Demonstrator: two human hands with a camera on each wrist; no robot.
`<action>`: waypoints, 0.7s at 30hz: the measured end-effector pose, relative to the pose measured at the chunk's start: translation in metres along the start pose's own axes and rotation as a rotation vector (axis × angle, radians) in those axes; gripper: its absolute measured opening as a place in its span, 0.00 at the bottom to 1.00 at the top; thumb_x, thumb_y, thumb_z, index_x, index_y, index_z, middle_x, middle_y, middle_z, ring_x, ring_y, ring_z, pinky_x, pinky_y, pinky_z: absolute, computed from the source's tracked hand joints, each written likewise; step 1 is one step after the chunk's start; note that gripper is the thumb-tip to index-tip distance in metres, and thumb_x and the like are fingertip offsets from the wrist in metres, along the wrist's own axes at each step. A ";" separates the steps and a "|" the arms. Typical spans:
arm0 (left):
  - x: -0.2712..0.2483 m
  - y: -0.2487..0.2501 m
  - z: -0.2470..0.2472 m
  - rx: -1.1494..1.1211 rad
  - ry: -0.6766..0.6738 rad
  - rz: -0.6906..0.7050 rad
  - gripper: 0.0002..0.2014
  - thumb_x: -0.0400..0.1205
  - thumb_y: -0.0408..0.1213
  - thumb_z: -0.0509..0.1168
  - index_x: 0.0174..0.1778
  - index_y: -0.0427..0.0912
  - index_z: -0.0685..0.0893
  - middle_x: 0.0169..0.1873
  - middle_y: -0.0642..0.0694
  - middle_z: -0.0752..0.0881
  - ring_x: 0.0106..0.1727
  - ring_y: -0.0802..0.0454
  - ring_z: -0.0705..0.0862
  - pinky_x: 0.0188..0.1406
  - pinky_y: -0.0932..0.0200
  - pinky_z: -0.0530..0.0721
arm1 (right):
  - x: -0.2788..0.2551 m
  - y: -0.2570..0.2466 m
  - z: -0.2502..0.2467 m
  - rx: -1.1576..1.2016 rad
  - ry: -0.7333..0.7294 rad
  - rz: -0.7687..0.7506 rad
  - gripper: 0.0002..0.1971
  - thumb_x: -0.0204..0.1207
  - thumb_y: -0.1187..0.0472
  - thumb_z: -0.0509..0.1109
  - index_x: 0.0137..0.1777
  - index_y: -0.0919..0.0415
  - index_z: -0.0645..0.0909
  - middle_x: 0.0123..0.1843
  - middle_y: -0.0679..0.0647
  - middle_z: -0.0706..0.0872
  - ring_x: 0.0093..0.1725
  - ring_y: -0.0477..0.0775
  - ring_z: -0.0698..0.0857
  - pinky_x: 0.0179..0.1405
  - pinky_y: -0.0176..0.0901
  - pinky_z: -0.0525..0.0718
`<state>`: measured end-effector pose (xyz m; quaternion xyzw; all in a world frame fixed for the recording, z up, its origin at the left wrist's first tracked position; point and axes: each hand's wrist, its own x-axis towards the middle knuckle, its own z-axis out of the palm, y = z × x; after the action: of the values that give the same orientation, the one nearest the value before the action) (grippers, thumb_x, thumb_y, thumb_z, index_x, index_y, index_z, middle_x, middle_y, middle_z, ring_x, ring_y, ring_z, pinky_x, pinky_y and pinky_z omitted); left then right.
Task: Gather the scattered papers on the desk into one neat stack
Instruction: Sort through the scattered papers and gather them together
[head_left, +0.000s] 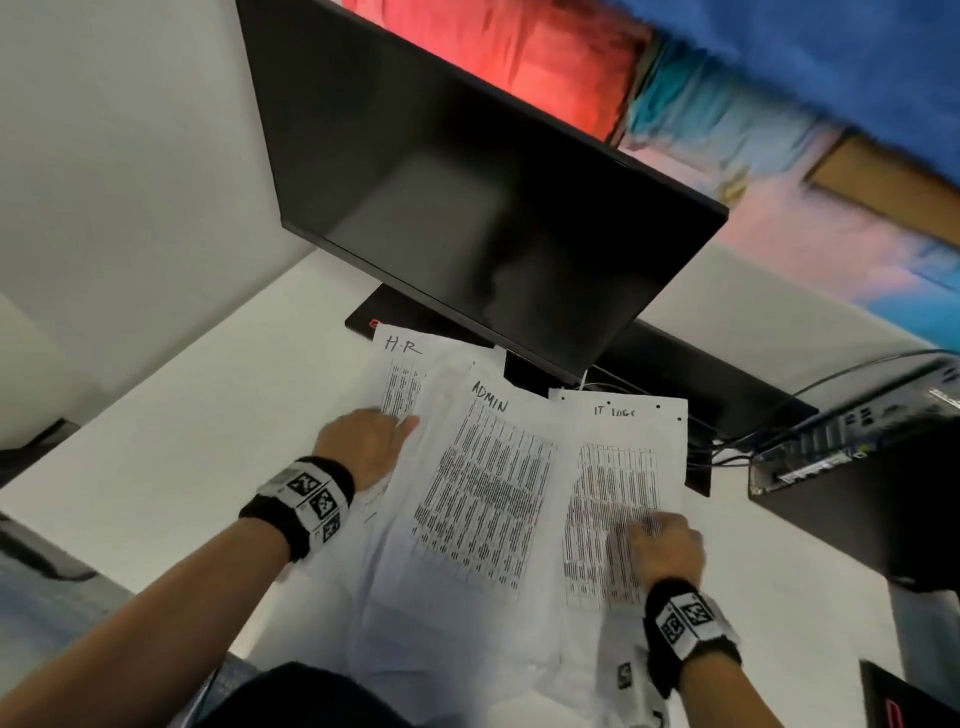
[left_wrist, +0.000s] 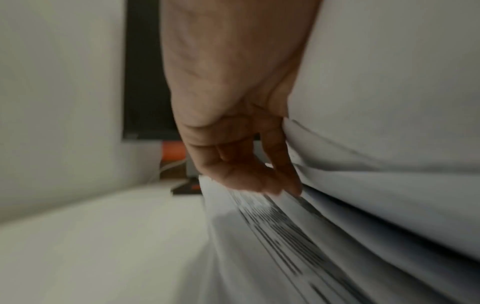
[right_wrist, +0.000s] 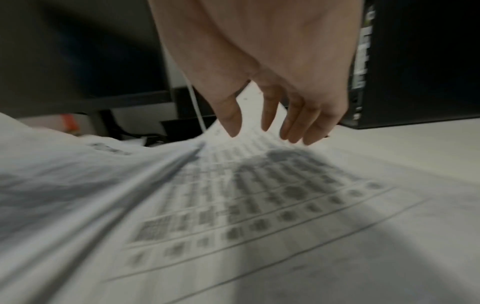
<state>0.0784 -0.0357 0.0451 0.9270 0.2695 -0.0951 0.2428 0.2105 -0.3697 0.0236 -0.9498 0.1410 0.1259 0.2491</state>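
Observation:
Three printed sheets overlap on the white desk (head_left: 182, 467): one headed "H.R" (head_left: 400, 374) at the left, "ADMIN" (head_left: 488, 493) in the middle, and "IT logs" (head_left: 623, 467) at the right. My left hand (head_left: 374, 441) is at the ADMIN sheet's left edge, with the thumb on top. In the left wrist view its curled fingers (left_wrist: 272, 185) reach under that lifted sheet (left_wrist: 376, 144) and touch the printed H.R sheet (left_wrist: 272, 226). My right hand (head_left: 665, 540) rests straight fingertips (right_wrist: 293, 133) on the IT logs sheet (right_wrist: 259, 195). More white sheets (head_left: 467, 649) lie underneath, toward me.
A dark monitor (head_left: 467, 208) stands right behind the papers, its base (head_left: 374, 322) touching the H.R sheet. A black computer case (head_left: 857, 493) with cables (head_left: 727, 447) sits at the right. A grey partition wall (head_left: 130, 208) closes the left side.

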 end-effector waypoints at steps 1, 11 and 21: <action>0.005 0.003 -0.004 0.071 0.076 0.050 0.28 0.90 0.55 0.44 0.48 0.39 0.84 0.44 0.42 0.84 0.50 0.38 0.87 0.54 0.47 0.85 | 0.009 0.006 -0.008 -0.065 0.002 0.084 0.31 0.76 0.52 0.75 0.74 0.69 0.74 0.73 0.72 0.76 0.73 0.71 0.75 0.71 0.56 0.73; 0.087 0.009 -0.023 -0.124 -0.053 -0.060 0.31 0.81 0.62 0.63 0.66 0.38 0.84 0.69 0.38 0.83 0.64 0.40 0.81 0.63 0.50 0.77 | 0.047 0.026 -0.024 0.183 -0.252 0.090 0.22 0.72 0.55 0.80 0.57 0.72 0.81 0.54 0.60 0.86 0.56 0.60 0.85 0.63 0.50 0.81; 0.047 -0.035 0.027 -0.308 -0.157 -0.276 0.26 0.82 0.47 0.69 0.72 0.35 0.81 0.68 0.37 0.84 0.67 0.39 0.82 0.64 0.53 0.78 | -0.006 0.011 -0.114 0.352 0.262 -0.237 0.20 0.78 0.52 0.73 0.60 0.69 0.86 0.46 0.69 0.88 0.50 0.65 0.89 0.39 0.43 0.83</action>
<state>0.0978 -0.0021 -0.0067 0.8228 0.3857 -0.1572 0.3867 0.2205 -0.4361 0.1168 -0.9100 0.0794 -0.0551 0.4032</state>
